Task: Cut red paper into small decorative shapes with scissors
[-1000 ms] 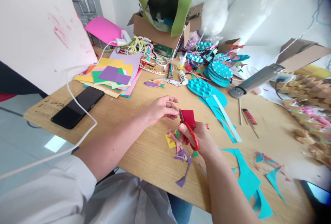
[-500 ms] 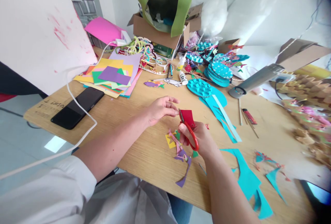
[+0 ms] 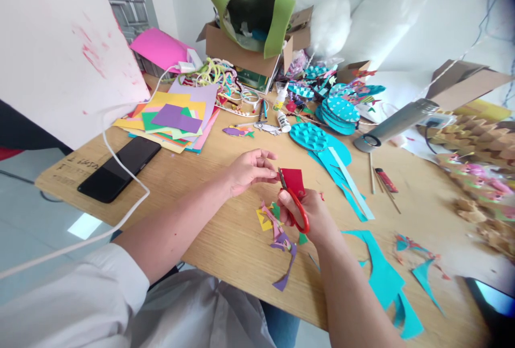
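My right hand (image 3: 308, 214) is wrapped round the red handles of a pair of scissors (image 3: 302, 213). The blades point up and away, against a small piece of red paper (image 3: 293, 179), most of which shows to their right. From the left, my left hand (image 3: 253, 172) pinches the paper's edge beside the blade tips; the exact grip is partly hidden by the fingers. On the table below lie paper scraps: a yellow piece (image 3: 264, 220), pink strips and a curled purple strip (image 3: 286, 273).
Coloured paper sheets (image 3: 173, 117) and a black phone (image 3: 119, 170) lie at left, with a white cable (image 3: 147, 193) crossing. Glue bottles (image 3: 283, 121) and blue egg-tray cutouts (image 3: 309, 137) stand behind. Blue offcuts (image 3: 382, 278), a metal flask (image 3: 396, 125) and a lighter (image 3: 387, 180) are at right.
The view has shifted very slightly. The red paper sits a little further right of the blades and shows a bit wider. Both hands stay nearly in place.
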`<state>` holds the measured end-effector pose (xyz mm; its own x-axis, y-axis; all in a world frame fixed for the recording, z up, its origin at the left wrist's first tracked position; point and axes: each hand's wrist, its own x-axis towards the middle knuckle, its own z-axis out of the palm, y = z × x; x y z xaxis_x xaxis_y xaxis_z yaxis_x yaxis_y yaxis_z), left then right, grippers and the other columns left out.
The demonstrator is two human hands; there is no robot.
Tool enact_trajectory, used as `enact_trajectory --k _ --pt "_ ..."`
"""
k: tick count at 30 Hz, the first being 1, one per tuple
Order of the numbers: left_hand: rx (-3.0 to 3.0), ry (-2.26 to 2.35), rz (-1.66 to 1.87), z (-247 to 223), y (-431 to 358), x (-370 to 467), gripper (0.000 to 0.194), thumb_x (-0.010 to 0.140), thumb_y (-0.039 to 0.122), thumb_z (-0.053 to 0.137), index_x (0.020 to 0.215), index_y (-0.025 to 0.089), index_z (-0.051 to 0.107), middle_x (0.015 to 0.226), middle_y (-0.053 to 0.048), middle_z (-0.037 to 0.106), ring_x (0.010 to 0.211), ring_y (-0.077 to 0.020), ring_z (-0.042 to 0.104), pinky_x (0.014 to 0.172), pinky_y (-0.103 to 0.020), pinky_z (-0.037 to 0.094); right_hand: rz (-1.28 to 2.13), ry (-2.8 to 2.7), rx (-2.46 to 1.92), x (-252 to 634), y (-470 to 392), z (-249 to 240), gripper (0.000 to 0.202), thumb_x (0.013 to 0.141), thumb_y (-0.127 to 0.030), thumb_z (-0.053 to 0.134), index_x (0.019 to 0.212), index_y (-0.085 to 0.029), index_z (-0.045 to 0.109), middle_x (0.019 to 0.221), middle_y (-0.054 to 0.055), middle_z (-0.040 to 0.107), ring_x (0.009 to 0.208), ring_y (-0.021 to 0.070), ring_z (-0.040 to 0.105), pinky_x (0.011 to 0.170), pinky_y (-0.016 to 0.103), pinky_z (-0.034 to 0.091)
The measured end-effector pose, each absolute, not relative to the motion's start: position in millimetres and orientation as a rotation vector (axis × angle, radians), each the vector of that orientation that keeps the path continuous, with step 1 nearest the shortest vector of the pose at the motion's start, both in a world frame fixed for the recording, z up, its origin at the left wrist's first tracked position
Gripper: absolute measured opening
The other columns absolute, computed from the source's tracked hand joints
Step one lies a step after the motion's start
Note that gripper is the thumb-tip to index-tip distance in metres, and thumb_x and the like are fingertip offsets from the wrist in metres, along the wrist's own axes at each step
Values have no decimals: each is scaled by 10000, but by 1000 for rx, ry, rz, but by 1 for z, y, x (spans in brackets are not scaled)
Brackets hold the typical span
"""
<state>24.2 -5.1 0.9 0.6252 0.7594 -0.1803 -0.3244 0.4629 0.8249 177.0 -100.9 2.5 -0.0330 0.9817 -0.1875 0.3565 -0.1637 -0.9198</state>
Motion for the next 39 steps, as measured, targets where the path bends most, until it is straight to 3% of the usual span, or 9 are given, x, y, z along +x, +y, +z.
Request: enact_trajectory --k 8,18,27,39 --pt "844 612 710 -3 -2 25 353 701 -27 648 1001 106 519 663 8 646 654 -157 686 707 -316 525 1199 -1310 -1623 177 -99 1 521 724 -637 658 526 -165 562 427 35 581 343 105 472 360 210 360" --pt "1156 1028 736 -9 15 14 293 692 5 642 933 133 535 650 19 615 504 -91 554 534 -233 434 1135 -1170 -1594 178 -98 6 487 691 -631 696 603 -168 574 431 19 587 349 110 493 363 207 378" --pt "1843 1336 557 -22 29 3 275 653 57 660 891 174 589 662 2 639 654 -158 598 668 -272 430 1140 -1144 -1576 182 -97 1 495 673 -645 702 614 -166 593 425 20 589 346 123 509 350 214 380" --pt "1925 1430 596 -18 30 0 155 683 86 626 808 177 639 760 -41 656 713 -166 595 716 -281 444 1153 -1116 -1542 182 -97 5 482 669 -631 710 598 -178 562 423 17 586 336 118 480 342 223 349"
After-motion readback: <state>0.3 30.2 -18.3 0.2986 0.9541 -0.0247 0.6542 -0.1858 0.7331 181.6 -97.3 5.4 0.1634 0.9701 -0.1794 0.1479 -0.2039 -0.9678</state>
